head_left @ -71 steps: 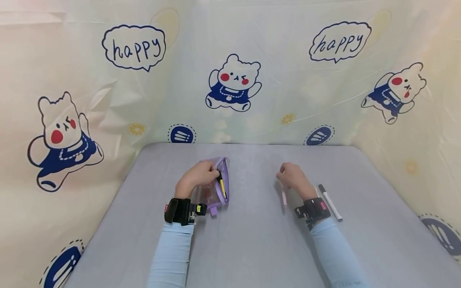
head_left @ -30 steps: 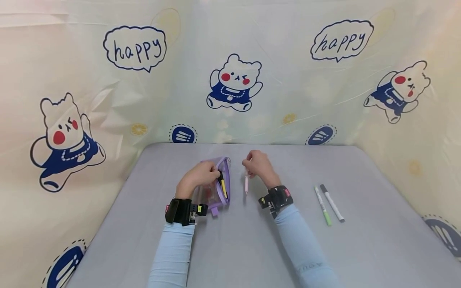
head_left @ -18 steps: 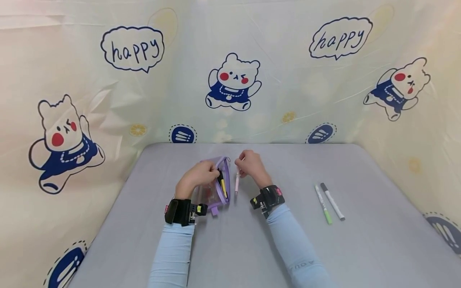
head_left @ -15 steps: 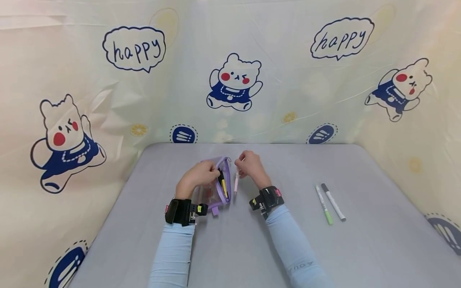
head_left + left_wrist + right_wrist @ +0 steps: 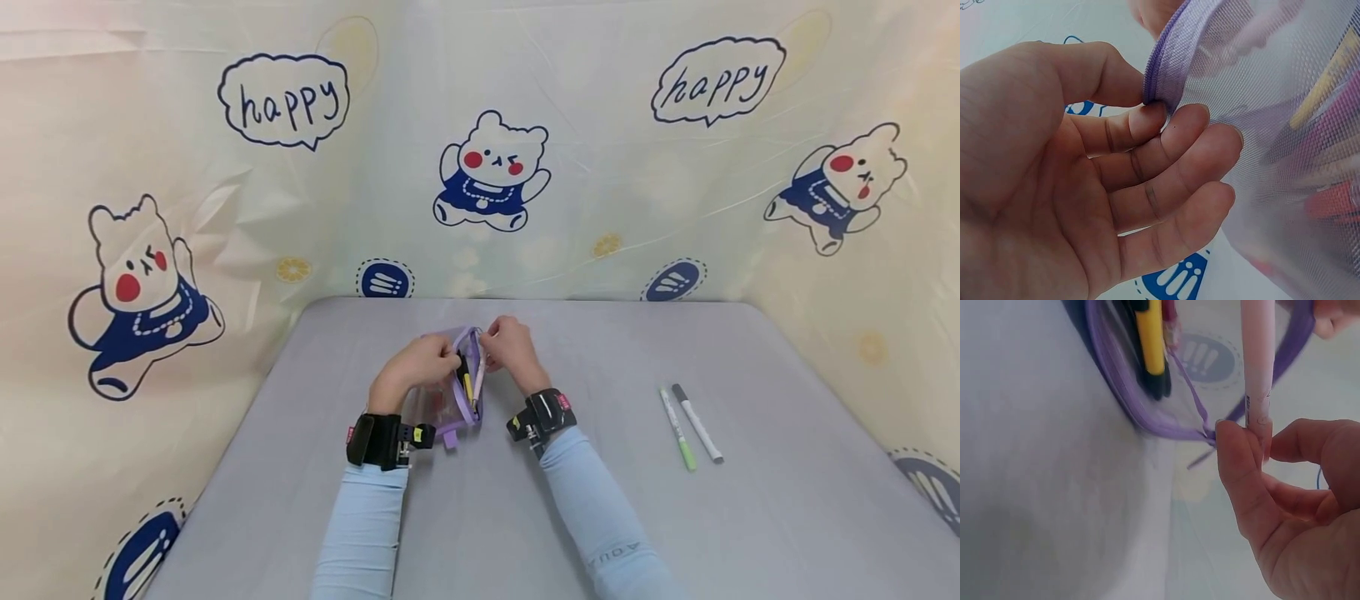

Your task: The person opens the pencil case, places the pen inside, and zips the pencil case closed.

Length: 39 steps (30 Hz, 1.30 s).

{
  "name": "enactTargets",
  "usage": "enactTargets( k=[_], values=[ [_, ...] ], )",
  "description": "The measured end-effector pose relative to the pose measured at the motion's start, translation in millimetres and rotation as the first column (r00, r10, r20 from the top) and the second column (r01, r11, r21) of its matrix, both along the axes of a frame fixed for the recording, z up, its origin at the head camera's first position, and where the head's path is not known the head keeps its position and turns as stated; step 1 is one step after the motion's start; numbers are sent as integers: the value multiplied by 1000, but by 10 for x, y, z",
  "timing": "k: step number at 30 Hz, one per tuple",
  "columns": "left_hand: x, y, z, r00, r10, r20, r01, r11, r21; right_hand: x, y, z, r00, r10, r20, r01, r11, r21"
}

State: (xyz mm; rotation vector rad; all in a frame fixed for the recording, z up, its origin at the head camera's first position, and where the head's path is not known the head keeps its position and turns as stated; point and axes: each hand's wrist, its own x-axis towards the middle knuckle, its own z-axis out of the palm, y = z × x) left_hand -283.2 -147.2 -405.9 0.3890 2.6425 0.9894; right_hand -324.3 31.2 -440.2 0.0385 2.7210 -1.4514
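A see-through mesh pencil case (image 5: 435,407) with purple zip edging lies on the table, its mouth gaping to the right. My left hand (image 5: 415,368) pinches the purple zip edge (image 5: 1172,53) between thumb and index finger; the other fingers lie along the mesh. My right hand (image 5: 513,350) holds a pink pen (image 5: 1258,362) by one end between thumb and fingers. In the head view the pen stands at the case's mouth, beside a yellow-and-black pen (image 5: 1150,340) inside. Through the mesh, more items show blurred, among them a red one (image 5: 1335,203).
To the right on the grey table (image 5: 585,517) lie a white marker with a green end (image 5: 678,429) and a white marker with a dark cap (image 5: 698,423), side by side. A printed curtain (image 5: 570,167) hangs behind the table's far edge.
My right hand has carried the pink pen leftward from near the two markers to the pencil case's mouth. My left hand has kept its hold on the zip edge.
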Motion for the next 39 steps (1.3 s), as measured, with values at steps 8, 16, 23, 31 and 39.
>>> enactTargets(
  k=[8, 16, 23, 31, 39],
  values=[
    [1, -4, -8, 1000, -4, -6, 4, 1000, 1, 23, -127, -79, 995, 79, 54, -71, 989, -133],
    [6, 8, 30, 1000, -2, -1, 2, 1000, -7, 49, -50, -36, 991, 121, 49, -112, 980, -162],
    [15, 10, 27, 1000, -1, -4, 1, 1000, -15, 78, 73, -5, 992, 122, 39, -122, 992, -8],
    [23, 29, 24, 1000, 8, 19, -8, 1000, -11, 127, 251, 33, 981, 181, 75, -187, 979, 77],
    [34, 11, 37, 1000, 6, 14, -6, 1000, -6, 184, 498, 124, 976, 208, 70, -217, 961, 170]
  ],
)
